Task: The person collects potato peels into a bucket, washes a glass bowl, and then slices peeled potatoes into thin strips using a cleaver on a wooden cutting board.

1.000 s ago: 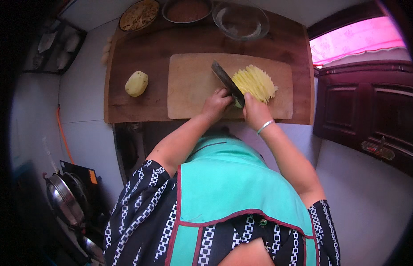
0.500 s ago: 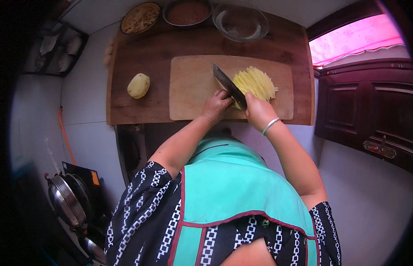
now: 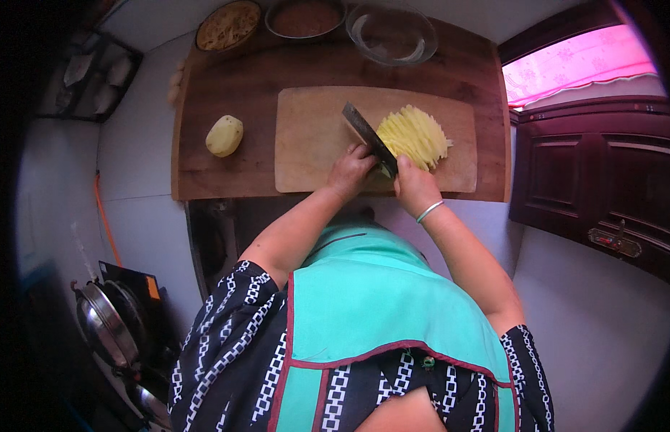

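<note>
A wooden cutting board (image 3: 313, 137) lies along the near side of the brown table. My right hand (image 3: 416, 186), with a pale bangle at the wrist, is closed round the handle of a kitchen knife (image 3: 365, 132) whose blade slants away to the left. Fingers curled, my left hand (image 3: 351, 173) presses against the left side of the blade, on a piece of potato mostly hidden by the knife and fingers. To the right of the blade spreads a pile of pale yellow potato strips (image 3: 414, 135). One whole peeled potato (image 3: 225, 137) rests on the table left of the board.
Along the table's (image 3: 291, 68) far edge stand a basket of pale pieces (image 3: 229, 26), a metal bowl with reddish-brown contents (image 3: 304, 18) and a clear glass bowl (image 3: 391, 34). A dark wooden cabinet door (image 3: 601, 173) is at the right. Pans (image 3: 108, 324) stand at lower left.
The knife and my right hand have shifted slightly to the left. My left hand stays almost in the same place, still against the blade.
</note>
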Tool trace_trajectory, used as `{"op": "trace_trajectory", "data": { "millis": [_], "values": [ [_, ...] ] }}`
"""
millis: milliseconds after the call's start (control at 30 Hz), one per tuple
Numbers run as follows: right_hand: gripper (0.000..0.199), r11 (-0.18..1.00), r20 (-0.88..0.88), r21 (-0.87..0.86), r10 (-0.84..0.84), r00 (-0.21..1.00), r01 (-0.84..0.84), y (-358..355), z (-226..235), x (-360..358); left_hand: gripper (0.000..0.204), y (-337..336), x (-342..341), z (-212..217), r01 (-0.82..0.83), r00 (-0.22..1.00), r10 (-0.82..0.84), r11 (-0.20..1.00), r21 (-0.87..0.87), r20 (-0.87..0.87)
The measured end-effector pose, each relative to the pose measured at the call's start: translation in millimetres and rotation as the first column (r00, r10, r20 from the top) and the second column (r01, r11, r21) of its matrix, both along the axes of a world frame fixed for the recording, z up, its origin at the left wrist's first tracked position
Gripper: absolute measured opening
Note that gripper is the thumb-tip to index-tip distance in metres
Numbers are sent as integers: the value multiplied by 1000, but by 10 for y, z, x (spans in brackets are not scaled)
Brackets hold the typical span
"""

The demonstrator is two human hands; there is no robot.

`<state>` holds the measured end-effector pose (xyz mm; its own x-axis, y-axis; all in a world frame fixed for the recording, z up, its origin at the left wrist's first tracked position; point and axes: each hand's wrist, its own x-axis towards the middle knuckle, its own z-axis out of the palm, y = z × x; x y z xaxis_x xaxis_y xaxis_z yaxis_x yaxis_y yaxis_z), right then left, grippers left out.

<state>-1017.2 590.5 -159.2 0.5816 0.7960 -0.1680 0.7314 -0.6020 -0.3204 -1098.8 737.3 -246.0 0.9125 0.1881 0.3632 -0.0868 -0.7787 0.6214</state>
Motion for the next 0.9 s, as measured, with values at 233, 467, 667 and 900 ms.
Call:
{"op": "trace_trajectory", "data": {
  "millis": [233,467,667,900],
  "values": [
    [19,986,-101,-167,-8,995,-9,97,334,23,18,25,-27,-30,-5,998,7,1000,25,-66],
    [20,999,-48,8,54,997,-54,61,69,129,21,87,-5,11,25,999,-24,1000,11,-33],
    [17,998,-32,30,-47,998,48,-70,-53,-41,20,86,-36,-16,18,999,-17,1000,17,-34],
    [17,992,-85,-129,0,996,-11,112,237,36,20,126,-64,-80,10,1000,-9,999,41,-25]
  ]
}}
